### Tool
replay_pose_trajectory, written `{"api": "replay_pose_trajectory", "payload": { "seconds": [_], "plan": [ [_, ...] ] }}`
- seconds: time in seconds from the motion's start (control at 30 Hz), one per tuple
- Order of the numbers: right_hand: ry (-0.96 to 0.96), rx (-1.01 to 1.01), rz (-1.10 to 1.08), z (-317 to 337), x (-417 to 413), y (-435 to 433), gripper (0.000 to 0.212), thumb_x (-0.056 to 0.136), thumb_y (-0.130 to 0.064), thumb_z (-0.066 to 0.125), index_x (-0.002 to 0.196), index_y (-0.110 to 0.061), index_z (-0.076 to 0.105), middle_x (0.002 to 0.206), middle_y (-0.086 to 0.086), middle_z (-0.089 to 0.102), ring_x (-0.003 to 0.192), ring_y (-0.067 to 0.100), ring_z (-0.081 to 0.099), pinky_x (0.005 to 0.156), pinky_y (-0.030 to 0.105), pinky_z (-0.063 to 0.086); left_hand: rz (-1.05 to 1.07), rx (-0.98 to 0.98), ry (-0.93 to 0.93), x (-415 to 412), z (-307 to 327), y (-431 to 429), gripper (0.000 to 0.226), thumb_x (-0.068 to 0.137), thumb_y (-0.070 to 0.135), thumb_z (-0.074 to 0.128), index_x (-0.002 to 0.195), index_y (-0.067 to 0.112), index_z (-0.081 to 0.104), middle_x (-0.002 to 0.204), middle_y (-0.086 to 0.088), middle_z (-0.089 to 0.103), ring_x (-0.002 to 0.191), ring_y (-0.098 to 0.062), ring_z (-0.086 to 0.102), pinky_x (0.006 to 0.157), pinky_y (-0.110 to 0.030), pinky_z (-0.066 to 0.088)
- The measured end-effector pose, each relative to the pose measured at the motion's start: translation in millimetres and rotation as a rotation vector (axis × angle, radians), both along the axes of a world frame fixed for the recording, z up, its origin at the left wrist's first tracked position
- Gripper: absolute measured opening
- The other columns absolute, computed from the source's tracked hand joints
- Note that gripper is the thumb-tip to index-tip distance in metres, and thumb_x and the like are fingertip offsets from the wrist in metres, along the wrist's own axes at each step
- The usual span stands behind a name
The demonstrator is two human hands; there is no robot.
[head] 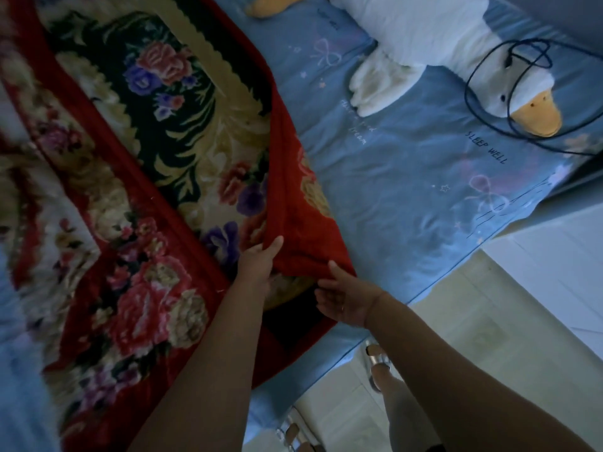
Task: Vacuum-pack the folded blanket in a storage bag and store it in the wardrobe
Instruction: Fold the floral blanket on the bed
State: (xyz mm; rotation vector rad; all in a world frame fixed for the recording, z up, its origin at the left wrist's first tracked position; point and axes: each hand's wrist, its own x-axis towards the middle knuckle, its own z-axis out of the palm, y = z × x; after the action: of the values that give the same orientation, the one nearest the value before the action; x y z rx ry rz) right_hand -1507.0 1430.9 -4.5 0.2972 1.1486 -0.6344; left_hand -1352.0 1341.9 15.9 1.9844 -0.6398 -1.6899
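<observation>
The bed [408,190] filled the frame, the flowered blanket [146,158] spread over its left half, folding apparently under way. At lower centre, the left hand [259,259] and right hand [342,298] both gripped its red edge; next, that edge likely needed carrying across

A light-blue bedsheet [408,177] printed with bows, stars and "SLEEP WELL" fills the right half of the frame. At upper right lies a white plush goose [424,27] with an orange bill, and a dark cable [468,89] loops over its head. Pale floor tiles [473,321] show at lower right.
</observation>
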Motion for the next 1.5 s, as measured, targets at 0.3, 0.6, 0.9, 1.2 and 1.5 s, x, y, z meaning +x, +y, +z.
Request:
{"api": "replay_pose_trajectory", "payload": {
  "seconds": [0.3, 0.6, 0.9, 1.2, 1.5],
  "plan": [
    [-0.016, 0.023, -0.445, 6.2, 131.6, 34.6, 0.018, 0.092, -0.029, 0.057, 0.095, -0.011, 0.058, 0.092, 0.009, 0.059, 0.081, 0.023, 0.056, 0.044, 0.034, 0.055, 0.205, -0.136, -0.179, 222.1, 38.8, 85.3, 0.026, 0.090, 0.025, 0.069, 0.109, 0.007, 0.065, 0.111, -0.015, 0.067, 0.068, -0.017, 0.066, 0.072, -0.035, 0.055],
    [0.127, 0.019, -0.015, -16.3, 306.1, 130.9, 0.010, 0.090, -0.005, 0.058, 0.082, -0.010, 0.056, 0.064, 0.002, 0.068, 0.075, 0.018, 0.055, 0.056, 0.025, 0.055, 0.299, 0.024, -0.428, 459.2, 12.5, 262.7, 0.029, 0.092, 0.029, 0.066, 0.103, 0.003, 0.067, 0.080, -0.009, 0.064, 0.067, -0.022, 0.057, 0.066, -0.032, 0.049],
    [0.391, -0.032, -0.011, -64.3, 318.2, 156.1, 0.013, 0.090, -0.007, 0.057, 0.080, -0.015, 0.056, 0.054, -0.002, 0.066, 0.071, 0.016, 0.053, 0.056, 0.026, 0.052, 0.332, 0.120, -0.423, 508.1, -57.9, 335.4, 0.044, 0.093, 0.029, 0.064, 0.104, -0.014, 0.065, 0.065, -0.019, 0.056, 0.069, -0.022, 0.050, 0.063, -0.030, 0.039],
    [0.704, -0.077, -0.174, -82.8, 238.7, 142.7, 0.036, 0.082, -0.029, 0.071, 0.110, -0.018, 0.051, 0.097, 0.004, 0.066, 0.070, 0.015, 0.066, 0.058, 0.029, 0.054, 0.129, 0.180, -0.473, 466.2, -96.2, 350.0, 0.043, 0.089, 0.040, 0.067, 0.096, -0.002, 0.072, 0.087, -0.018, 0.067, 0.095, -0.034, 0.063, 0.079, -0.033, 0.043],
    [1.286, -0.199, 0.573, -86.9, 224.1, 122.9, 0.086, 0.071, -0.045, 0.077, 0.136, -0.006, 0.037, 0.136, 0.019, 0.047, 0.125, 0.036, 0.046, 0.104, 0.043, 0.037, 0.287, 0.260, -0.840, 457.4, -93.6, 339.3, 0.074, 0.068, 0.047, 0.083, 0.124, 0.009, 0.052, 0.132, -0.017, 0.047, 0.125, -0.037, 0.043, 0.101, -0.046, 0.034]
  ]
}}
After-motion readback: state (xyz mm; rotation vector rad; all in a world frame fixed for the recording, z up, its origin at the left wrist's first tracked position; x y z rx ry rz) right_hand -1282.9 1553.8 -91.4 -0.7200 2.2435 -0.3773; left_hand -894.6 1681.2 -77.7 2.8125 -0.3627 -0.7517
